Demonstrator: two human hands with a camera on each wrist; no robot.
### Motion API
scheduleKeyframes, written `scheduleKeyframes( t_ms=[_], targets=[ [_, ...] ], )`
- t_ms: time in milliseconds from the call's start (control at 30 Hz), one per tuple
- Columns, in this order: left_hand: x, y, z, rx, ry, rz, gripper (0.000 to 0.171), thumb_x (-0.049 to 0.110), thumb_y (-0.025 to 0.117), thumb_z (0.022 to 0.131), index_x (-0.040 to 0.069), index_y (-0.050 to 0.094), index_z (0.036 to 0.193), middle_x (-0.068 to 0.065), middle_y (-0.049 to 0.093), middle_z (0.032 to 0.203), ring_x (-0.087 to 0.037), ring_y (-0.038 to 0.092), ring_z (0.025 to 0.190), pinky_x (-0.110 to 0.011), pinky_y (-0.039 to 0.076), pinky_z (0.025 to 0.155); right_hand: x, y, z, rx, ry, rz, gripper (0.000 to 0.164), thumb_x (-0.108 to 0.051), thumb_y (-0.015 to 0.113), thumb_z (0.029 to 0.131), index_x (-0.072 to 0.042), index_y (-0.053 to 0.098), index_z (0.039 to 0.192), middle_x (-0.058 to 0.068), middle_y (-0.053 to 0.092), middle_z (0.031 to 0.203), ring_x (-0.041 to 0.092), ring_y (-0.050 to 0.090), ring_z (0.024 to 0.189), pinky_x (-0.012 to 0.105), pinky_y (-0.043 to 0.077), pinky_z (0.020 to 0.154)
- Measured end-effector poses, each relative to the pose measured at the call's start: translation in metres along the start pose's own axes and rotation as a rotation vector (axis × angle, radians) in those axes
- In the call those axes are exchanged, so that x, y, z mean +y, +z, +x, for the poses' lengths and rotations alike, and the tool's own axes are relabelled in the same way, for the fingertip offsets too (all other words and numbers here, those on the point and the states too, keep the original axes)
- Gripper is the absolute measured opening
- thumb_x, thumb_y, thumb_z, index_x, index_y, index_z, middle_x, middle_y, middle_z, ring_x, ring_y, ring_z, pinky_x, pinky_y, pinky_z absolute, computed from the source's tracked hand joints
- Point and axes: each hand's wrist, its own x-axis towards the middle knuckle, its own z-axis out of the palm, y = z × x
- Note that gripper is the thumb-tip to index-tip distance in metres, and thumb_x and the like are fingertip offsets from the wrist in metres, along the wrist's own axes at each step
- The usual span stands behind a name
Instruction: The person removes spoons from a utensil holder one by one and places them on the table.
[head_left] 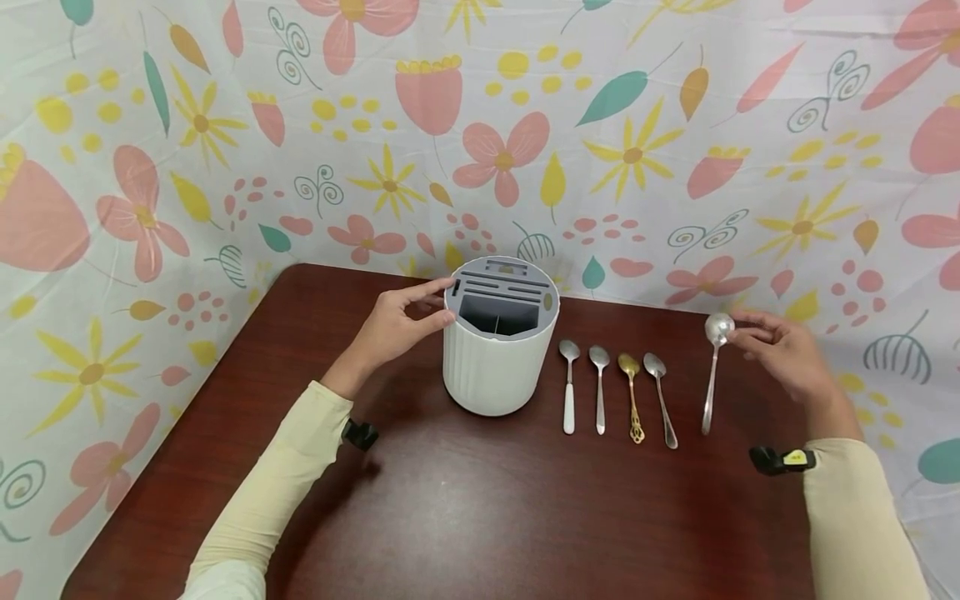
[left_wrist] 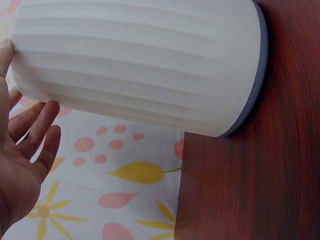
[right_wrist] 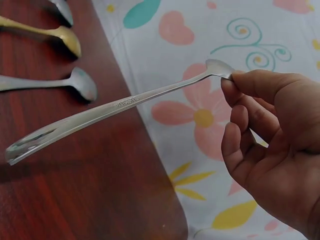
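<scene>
A white ribbed cutlery holder (head_left: 491,375) with a grey slotted top stands upright on the table. My left hand (head_left: 401,325) touches its upper left side near the rim, fingers spread and fairly straight; the left wrist view shows the fingertips (left_wrist: 51,107) against the ribbed wall. On the right, my right hand (head_left: 787,354) pinches a silver round-bowled spoon (head_left: 711,375) by the edge of its bowl. In the right wrist view, the spoon's handle (right_wrist: 120,105) slants down away from the thumb and forefinger, above the table.
Several spoons lie in a row right of the holder: a white-handled spoon (head_left: 569,408), a silver spoon (head_left: 600,400), a gold spoon (head_left: 633,404) and another silver one. A floral cloth (head_left: 510,83) hangs behind the dark wooden table (head_left: 465,508).
</scene>
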Motion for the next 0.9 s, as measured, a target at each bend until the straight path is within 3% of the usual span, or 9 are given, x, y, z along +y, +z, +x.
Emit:
scheduleKeyframes(
  t_ms=[400, 633, 900],
  targets=[
    [0.000, 0.000, 0.000, 0.003, 0.003, -0.012, 0.051, 0.011, 0.076, 0.094, 0.007, 0.062, 0.142, -0.018, 0.070, 0.125, -0.036, 0.065, 0.113, -0.023, 0.047, 0.072, 0.020, 0.004, -0.004, -0.033, -0.009, 0.033, 0.037, -0.014, 0.068, 0.100, -0.004, 0.061, 0.135, -0.024, 0.073, 0.098, -0.008, 0.067, 0.085, 0.016, 0.052, 0.067],
    [-0.001, 0.000, 0.000, 0.009, 0.003, -0.010, 0.051, 0.013, 0.076, 0.094, 0.008, 0.062, 0.142, -0.018, 0.071, 0.122, -0.034, 0.065, 0.111, -0.028, 0.047, 0.070, 0.029, 0.010, -0.007, 0.027, -0.011, -0.038, 0.044, -0.022, 0.069, 0.100, -0.001, 0.060, 0.138, -0.027, 0.072, 0.093, -0.008, 0.066, 0.081, 0.016, 0.052, 0.067],
    [-0.003, 0.001, 0.000, 0.005, 0.000, -0.005, 0.051, 0.013, 0.076, 0.094, 0.009, 0.062, 0.143, -0.016, 0.070, 0.124, -0.033, 0.065, 0.112, -0.038, 0.049, 0.072, 0.044, 0.021, -0.007, 0.063, -0.038, 0.091, 0.039, -0.013, 0.068, 0.100, -0.001, 0.062, 0.137, -0.023, 0.074, 0.093, -0.009, 0.067, 0.084, 0.013, 0.052, 0.068]
  ],
)
